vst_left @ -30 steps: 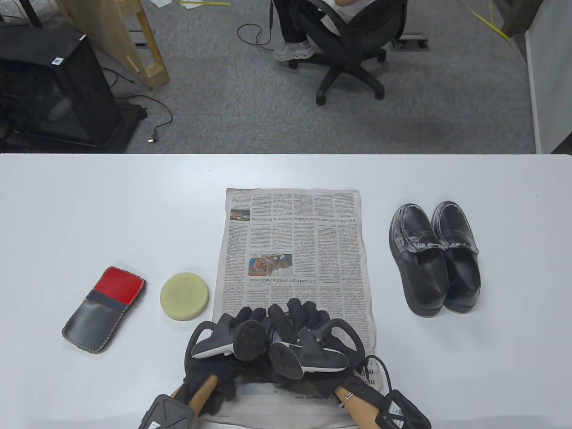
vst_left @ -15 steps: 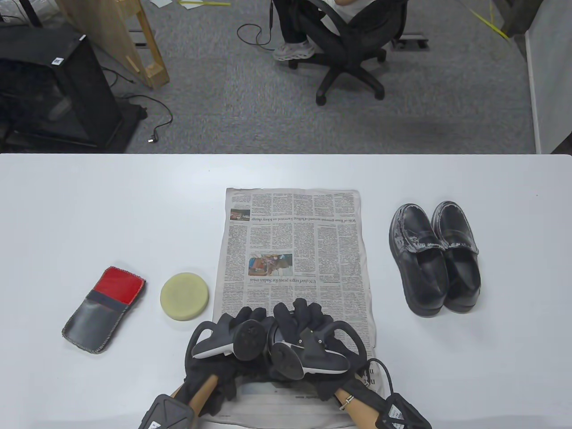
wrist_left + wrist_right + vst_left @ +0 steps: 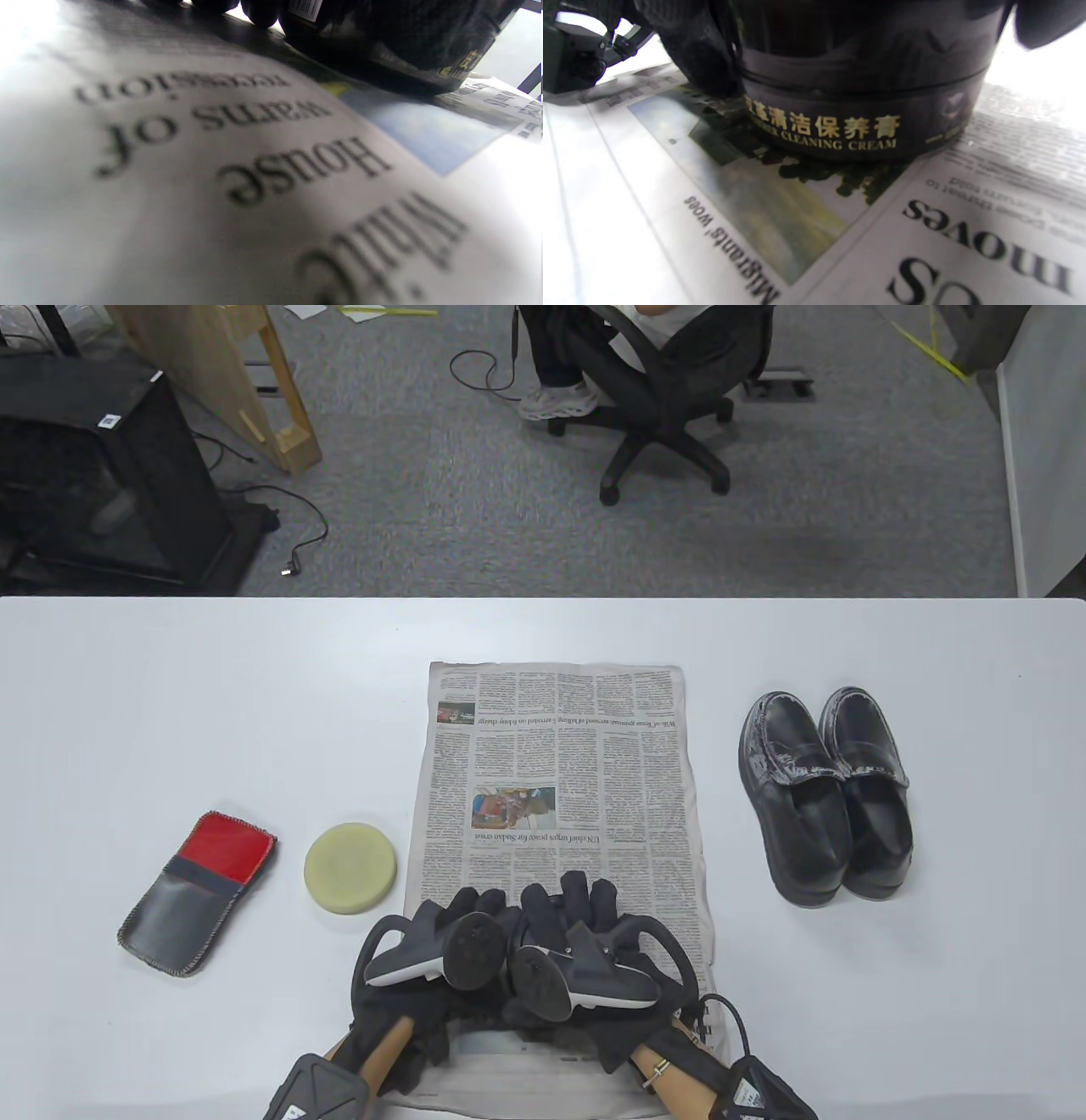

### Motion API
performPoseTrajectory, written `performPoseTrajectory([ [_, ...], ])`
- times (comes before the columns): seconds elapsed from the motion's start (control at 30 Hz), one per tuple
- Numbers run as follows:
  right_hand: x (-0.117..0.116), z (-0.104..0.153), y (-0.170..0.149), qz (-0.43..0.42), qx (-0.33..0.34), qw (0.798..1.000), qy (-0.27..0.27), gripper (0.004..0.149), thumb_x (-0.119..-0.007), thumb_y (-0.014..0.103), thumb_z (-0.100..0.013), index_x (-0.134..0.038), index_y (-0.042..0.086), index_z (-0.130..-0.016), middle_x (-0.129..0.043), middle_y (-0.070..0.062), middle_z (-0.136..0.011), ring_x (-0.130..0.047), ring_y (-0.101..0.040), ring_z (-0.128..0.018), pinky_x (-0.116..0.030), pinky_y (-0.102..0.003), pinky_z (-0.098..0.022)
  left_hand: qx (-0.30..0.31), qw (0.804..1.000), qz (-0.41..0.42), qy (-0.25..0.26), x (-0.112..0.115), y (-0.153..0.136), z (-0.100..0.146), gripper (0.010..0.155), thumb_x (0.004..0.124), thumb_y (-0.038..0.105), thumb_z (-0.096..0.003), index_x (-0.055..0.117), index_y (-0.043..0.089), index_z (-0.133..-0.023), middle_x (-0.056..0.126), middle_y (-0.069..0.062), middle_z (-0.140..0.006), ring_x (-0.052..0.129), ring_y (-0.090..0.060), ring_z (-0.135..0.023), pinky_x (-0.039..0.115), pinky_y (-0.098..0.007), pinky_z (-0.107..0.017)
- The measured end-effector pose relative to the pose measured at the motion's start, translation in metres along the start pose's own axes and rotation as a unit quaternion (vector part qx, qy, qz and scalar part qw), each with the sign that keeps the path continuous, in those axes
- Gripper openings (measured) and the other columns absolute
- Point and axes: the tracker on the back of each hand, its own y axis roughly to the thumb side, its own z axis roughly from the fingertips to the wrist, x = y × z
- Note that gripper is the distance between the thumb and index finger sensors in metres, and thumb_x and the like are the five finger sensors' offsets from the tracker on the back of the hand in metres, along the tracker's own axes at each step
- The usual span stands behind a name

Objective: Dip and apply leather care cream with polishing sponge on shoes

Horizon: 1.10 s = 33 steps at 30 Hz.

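A dark cream jar (image 3: 865, 106) with gold lettering stands on the newspaper (image 3: 556, 763) near the table's front edge. In the table view both hands hide it. My left hand (image 3: 462, 912) holds the jar's side; its fingers (image 3: 258, 8) hang beside the jar (image 3: 403, 46). My right hand (image 3: 577, 899) grips the jar's top from above, its fingers (image 3: 1048, 21) around the lid. A round pale yellow polishing sponge (image 3: 350, 868) lies left of the newspaper. A pair of black leather shoes (image 3: 823, 793) stands to the right, toes pointing away.
A red and grey stitched cloth pouch (image 3: 197, 892) lies at the far left of the white table (image 3: 212, 704). Cables from the wrist units trail at the front edge (image 3: 730, 1027). Beyond the far edge are carpet and an office chair.
My right hand has turned a little on top of the jar, and its tracker has shifted slightly left. The left hand and everything else on the table stay put.
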Motion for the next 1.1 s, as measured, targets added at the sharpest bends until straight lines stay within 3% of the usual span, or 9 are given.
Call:
performPoseTrajectory([
  [0.23,0.002,0.002,0.0,0.011,0.005,0.999,-0.031,0.119,-0.061,0.074,-0.046,-0.008,-0.005,-0.119,-0.022,-0.051,-0.113,-0.044,-0.075,-0.093,-0.057,-0.077,-0.064,0.0,1.0,0.001,0.0,0.0,0.0,0.0,0.106,0.075,0.066,-0.0427,0.031,0.01,-0.121,0.024,-0.025,-0.125,0.028,-0.053,-0.105,0.039,-0.069,-0.067],
  [0.67,-0.003,-0.001,0.002,0.02,-0.005,1.0,-0.019,0.118,-0.057,0.074,-0.05,-0.008,-0.009,-0.119,-0.023,-0.055,-0.11,-0.045,-0.077,-0.089,-0.061,-0.077,-0.061,0.0,1.0,0.001,0.0,0.0,0.0,0.0,0.105,0.075,0.066,-0.0431,0.031,0.01,-0.121,0.024,-0.025,-0.125,0.028,-0.053,-0.105,0.038,-0.069,-0.067],
  [0.8,-0.005,0.0,0.003,0.035,-0.027,0.999,-0.032,0.117,-0.047,0.076,-0.051,-0.009,-0.011,-0.118,-0.029,-0.055,-0.108,-0.054,-0.076,-0.086,-0.068,-0.072,-0.058,0.0,1.0,0.002,0.001,0.0,0.0,0.0,0.105,0.075,0.066,-0.0433,0.032,0.01,-0.121,0.024,-0.025,-0.125,0.028,-0.053,-0.105,0.038,-0.068,-0.067],
  [0.97,-0.002,0.002,0.004,0.057,-0.048,0.997,-0.008,0.112,-0.03,0.075,-0.052,-0.009,-0.014,-0.117,-0.034,-0.058,-0.108,-0.07,-0.073,-0.083,-0.074,-0.068,-0.056,0.0,1.0,0.002,0.001,0.0,0.0,0.0,0.105,0.075,0.065,-0.0434,0.032,0.01,-0.121,0.024,-0.025,-0.125,0.028,-0.053,-0.105,0.038,-0.068,-0.067],
  [1.03,0.005,0.006,-0.001,0.012,-0.025,0.999,-0.016,0.11,-0.036,0.073,-0.053,-0.012,-0.012,-0.118,-0.029,-0.056,-0.11,-0.051,-0.078,-0.092,-0.062,-0.077,-0.06,0.0,1.0,0.002,0.0,0.0,0.0,0.0,0.104,0.075,0.065,-0.0435,0.032,0.01,-0.121,0.024,-0.025,-0.125,0.028,-0.053,-0.105,0.038,-0.068,-0.067],
  [1.1,0.008,0.009,-0.003,0.0,0.005,1.0,-0.017,0.102,-0.054,0.067,-0.053,-0.015,0.0,-0.12,-0.015,-0.045,-0.115,-0.024,-0.073,-0.099,-0.047,-0.076,-0.066,0.0,1.0,0.002,0.0,0.0,0.0,0.0,0.105,0.075,0.065,-0.0434,0.032,0.01,-0.121,0.024,-0.025,-0.125,0.028,-0.053,-0.105,0.038,-0.068,-0.067],
])
